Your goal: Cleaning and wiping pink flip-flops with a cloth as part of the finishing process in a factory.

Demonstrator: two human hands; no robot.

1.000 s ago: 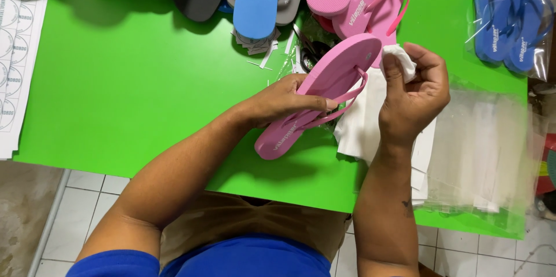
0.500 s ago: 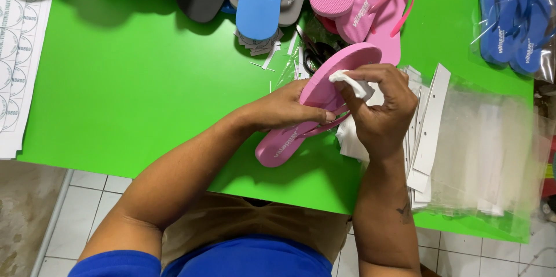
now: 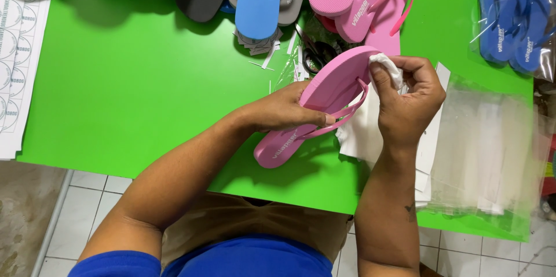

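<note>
Sandal (image 3: 324, 103) pink, held over green table (image 3: 145, 91), long axis diagonal, toe up-right, heel down-left. Left hand (image 3: 289, 112) grips its middle; right hand (image 3: 408, 103) closed on white cloth (image 3: 387, 67) at toe.

Desk (image 3: 133, 91): bright green top, flat and matte, filling most of the frame; near edge runs from lower left to lower right, tilted slightly down to the right.
Floor (image 3: 87, 201): pale square tiles with grey grout lines, lower left below the desk edge and again at the lower right corner.
Rough grey-brown strip (image 3: 23, 225): far lower left, beside the tiles, worn and mottled.
Light: even, soft shadows on the desk.
</note>
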